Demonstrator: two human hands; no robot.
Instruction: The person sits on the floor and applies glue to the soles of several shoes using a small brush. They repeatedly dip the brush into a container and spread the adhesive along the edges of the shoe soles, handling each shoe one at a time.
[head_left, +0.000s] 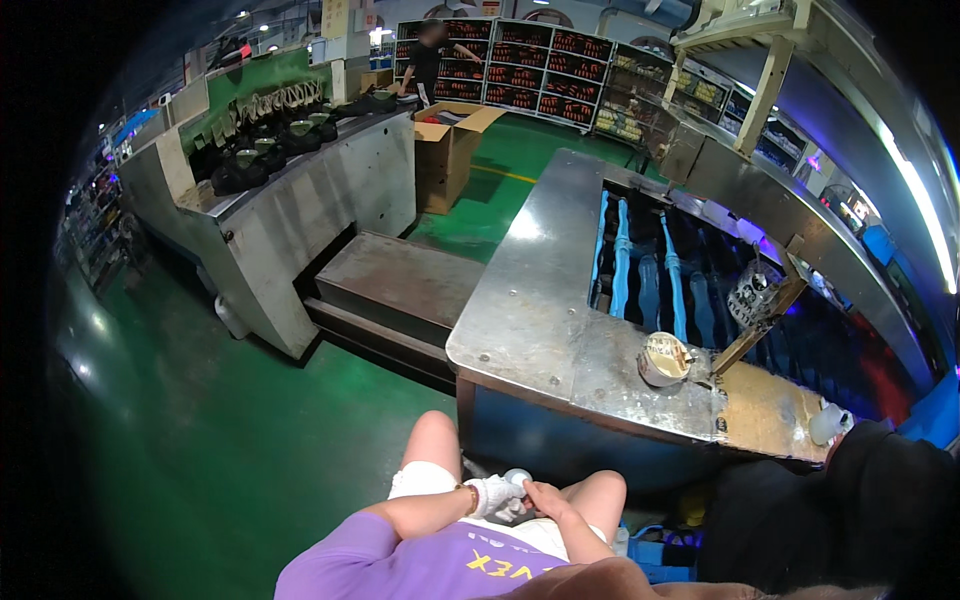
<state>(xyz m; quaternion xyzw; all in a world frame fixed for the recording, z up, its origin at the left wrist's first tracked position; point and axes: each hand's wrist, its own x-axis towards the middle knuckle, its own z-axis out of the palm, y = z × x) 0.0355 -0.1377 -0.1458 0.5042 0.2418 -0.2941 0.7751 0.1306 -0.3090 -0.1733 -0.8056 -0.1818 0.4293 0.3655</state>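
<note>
My left hand, in a white glove with a bracelet at its wrist, is held over my lap. Its fingers are closed round a small pale thing with a round top, perhaps a little container; its kind is too small to make out. My bare right hand meets it from the right, fingers bent together near the pale thing's lower edge. Whatever the right fingers pinch is hidden. Both hands sit below the front edge of a metal worktable.
A tub with a stained rim stands on the worktable beside a conveyor with blue strips. A white bottle lies near a dark-clothed person at right. Shoes line the left machine; behind are a cardboard box and another person.
</note>
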